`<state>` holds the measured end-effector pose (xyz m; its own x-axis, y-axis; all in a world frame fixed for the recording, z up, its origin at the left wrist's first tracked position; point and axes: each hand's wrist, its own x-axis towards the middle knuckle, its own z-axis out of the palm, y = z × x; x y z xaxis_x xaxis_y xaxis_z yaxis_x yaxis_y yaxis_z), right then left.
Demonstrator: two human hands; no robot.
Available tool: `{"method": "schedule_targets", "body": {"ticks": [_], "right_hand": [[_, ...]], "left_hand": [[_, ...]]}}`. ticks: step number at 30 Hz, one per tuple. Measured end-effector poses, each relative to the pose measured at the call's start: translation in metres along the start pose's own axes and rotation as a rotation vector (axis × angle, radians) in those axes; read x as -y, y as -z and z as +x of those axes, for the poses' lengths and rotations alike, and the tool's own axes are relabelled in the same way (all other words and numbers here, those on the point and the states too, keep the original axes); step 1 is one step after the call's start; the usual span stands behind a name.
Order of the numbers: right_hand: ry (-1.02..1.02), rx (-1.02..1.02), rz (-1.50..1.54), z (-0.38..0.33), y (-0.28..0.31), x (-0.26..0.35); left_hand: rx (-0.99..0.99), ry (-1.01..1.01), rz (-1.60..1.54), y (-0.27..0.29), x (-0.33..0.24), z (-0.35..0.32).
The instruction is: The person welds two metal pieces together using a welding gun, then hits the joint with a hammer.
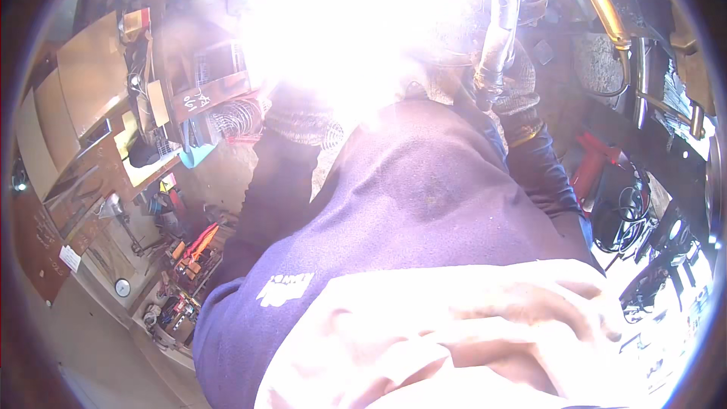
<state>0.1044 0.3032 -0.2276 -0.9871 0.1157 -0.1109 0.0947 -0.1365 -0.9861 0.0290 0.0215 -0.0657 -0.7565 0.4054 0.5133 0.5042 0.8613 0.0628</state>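
A white glare (356, 15) fills the upper middle and washes out whatever lies between my hands. My left hand (303, 126), in a knitted work glove, reaches up to the lower edge of this light. Its fingers vanish in the brightness, so their position does not show. On the right side of the glare, my gloved right hand (519, 85) is closed around a shiny silver, tube-like handle (497, 34) that stands nearly upright. The handle's far end and what it points at are hard to make out.
A yellow torch-like tool (602, 1) with a cable hangs at the upper right. Brown panels (91, 83) and a coiled ribbed hose (235, 117) stand at left. Lower left are tools with orange handles (201, 242). A red object (594, 163) and black cables (628, 216) lie at right.
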Motion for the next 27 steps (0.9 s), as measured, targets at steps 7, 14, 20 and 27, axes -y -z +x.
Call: {"method": "schedule_targets", "body": {"ticks": [7,14,20,27], "right_hand": [[-0.102,-0.014,0.217,0.000,0.000,0.001],[-0.023,0.003,-0.088,-0.001,-0.002,0.010],[-0.038,0.012,0.150,0.003,-0.003,0.002],[-0.169,-0.025,0.675,0.002,-0.004,0.003]], "left_hand": [[-0.080,-0.078,0.117,-0.007,0.009,-0.010],[-0.041,0.118,-0.167,0.000,-0.006,0.004],[0.137,0.175,-0.147,0.012,-0.012,0.010],[0.159,0.097,-0.144,0.002,-0.002,0.008]]}}
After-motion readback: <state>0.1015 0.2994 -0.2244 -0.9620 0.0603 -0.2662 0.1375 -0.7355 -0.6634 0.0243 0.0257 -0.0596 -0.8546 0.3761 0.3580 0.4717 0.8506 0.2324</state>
